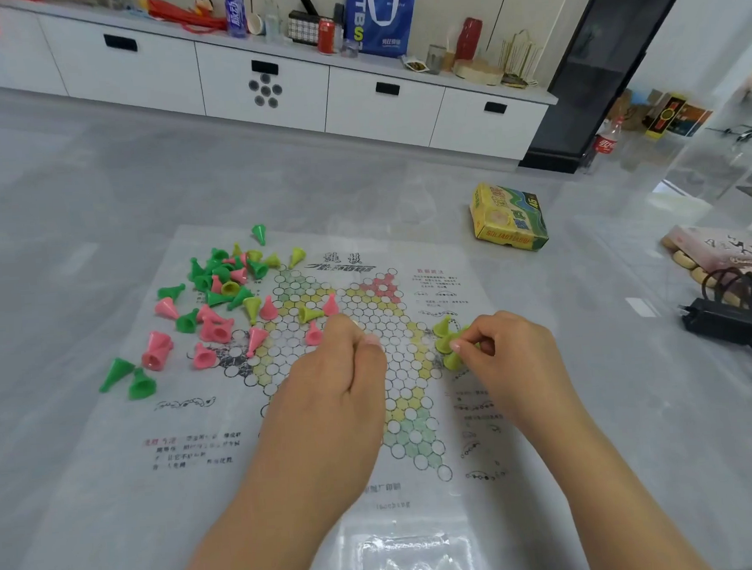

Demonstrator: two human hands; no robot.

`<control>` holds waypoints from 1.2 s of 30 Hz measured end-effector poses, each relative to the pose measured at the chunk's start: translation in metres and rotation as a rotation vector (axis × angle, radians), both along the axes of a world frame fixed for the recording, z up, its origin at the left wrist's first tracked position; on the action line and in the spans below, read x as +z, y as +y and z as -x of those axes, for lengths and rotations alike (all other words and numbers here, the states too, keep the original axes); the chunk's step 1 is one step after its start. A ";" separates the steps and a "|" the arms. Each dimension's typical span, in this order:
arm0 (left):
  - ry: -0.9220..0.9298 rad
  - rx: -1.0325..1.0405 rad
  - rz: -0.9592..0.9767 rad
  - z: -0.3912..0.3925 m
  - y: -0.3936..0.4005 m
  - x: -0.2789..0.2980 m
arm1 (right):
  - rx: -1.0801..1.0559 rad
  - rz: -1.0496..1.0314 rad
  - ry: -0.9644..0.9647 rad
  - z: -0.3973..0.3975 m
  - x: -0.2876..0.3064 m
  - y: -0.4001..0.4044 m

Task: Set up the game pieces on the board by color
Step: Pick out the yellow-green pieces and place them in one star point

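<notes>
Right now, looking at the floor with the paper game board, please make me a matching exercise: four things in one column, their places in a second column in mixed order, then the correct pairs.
Things:
1. yellow-green plastic cone pieces
2. mixed heap of green, pink and yellow cones
3. yellow cardboard game box
4. black power adapter with cable

Places:
A. on the floor beyond the sheet's far right corner
B. at the board's right point, at the right hand
C. on the floor at the far right edge
D. on the sheet's upper left part

Pairs: 1-B, 2-D, 3-A, 4-C
</notes>
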State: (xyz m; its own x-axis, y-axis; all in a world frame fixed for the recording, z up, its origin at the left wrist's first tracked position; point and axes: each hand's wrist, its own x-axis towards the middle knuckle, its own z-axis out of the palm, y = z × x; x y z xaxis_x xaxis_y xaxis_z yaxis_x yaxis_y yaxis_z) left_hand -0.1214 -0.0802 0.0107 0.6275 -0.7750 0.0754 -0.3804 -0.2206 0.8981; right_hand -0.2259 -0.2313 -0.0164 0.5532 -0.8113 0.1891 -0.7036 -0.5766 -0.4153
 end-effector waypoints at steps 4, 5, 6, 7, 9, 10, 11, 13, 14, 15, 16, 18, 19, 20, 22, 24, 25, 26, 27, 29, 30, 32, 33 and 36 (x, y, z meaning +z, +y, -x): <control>-0.008 0.001 0.011 0.000 -0.001 0.001 | -0.003 -0.001 -0.009 0.000 -0.001 0.000; -0.011 0.001 0.010 0.000 -0.001 0.001 | -0.007 -0.003 -0.014 0.000 -0.001 0.000; -0.014 0.000 0.008 0.000 -0.001 0.001 | -0.011 -0.004 -0.019 0.000 -0.002 0.000; -0.012 -0.002 0.006 0.000 0.000 0.001 | -0.014 -0.005 -0.022 0.000 -0.002 0.001; -0.007 -0.007 0.001 -0.001 0.000 0.001 | -0.016 -0.004 -0.025 0.001 -0.002 0.001; -0.007 -0.007 -0.002 -0.001 0.001 0.001 | -0.017 -0.003 -0.023 0.001 -0.003 0.001; -0.006 -0.007 -0.002 -0.002 0.001 0.001 | -0.016 -0.001 -0.021 0.001 -0.003 0.001; 0.000 -0.004 -0.001 -0.003 0.001 0.002 | -0.012 0.006 -0.021 0.002 -0.004 0.001; 0.003 -0.005 -0.002 -0.003 0.001 0.001 | -0.010 0.007 -0.022 0.003 -0.004 0.001; 0.005 -0.006 -0.001 -0.004 0.001 0.001 | -0.007 0.007 -0.023 0.003 -0.004 0.001; 0.006 -0.004 0.000 -0.005 0.001 0.001 | -0.003 0.010 -0.022 0.003 -0.004 0.001; 0.005 0.003 -0.008 -0.006 0.001 0.001 | 0.011 0.023 -0.016 0.003 -0.004 0.002; 0.006 0.007 -0.013 -0.006 0.001 0.001 | 0.016 0.029 -0.016 0.003 -0.004 0.002; 0.008 0.008 -0.016 -0.007 0.001 0.001 | 0.018 0.031 -0.018 0.003 -0.004 0.002; -0.001 0.000 -0.011 -0.007 0.001 0.001 | 0.014 0.040 -0.023 0.003 -0.002 0.003; -0.002 0.009 -0.003 -0.006 0.000 0.000 | 0.015 0.089 -0.070 0.002 0.001 0.005; 0.049 0.033 0.001 -0.006 -0.001 -0.001 | 0.027 0.109 -0.127 0.001 0.003 0.009; 0.154 0.053 0.003 -0.006 -0.003 -0.002 | 0.058 0.108 -0.201 -0.002 0.006 0.014; 0.316 0.061 0.015 -0.007 -0.004 -0.003 | 0.117 0.084 -0.275 -0.006 0.010 0.023; 0.684 0.024 0.070 -0.011 -0.006 0.002 | 0.305 0.033 -0.384 -0.015 0.019 0.044; 0.784 0.017 0.096 -0.013 -0.005 0.002 | 0.405 0.034 -0.411 -0.019 0.023 0.054; 0.838 0.036 0.107 -0.015 -0.004 0.000 | 0.545 0.055 -0.428 -0.025 0.029 0.069; 0.843 0.044 0.113 -0.015 -0.002 0.001 | 0.579 0.054 -0.433 -0.027 0.030 0.073; 0.838 0.026 0.121 -0.013 -0.001 0.002 | 0.602 0.055 -0.430 -0.028 0.032 0.077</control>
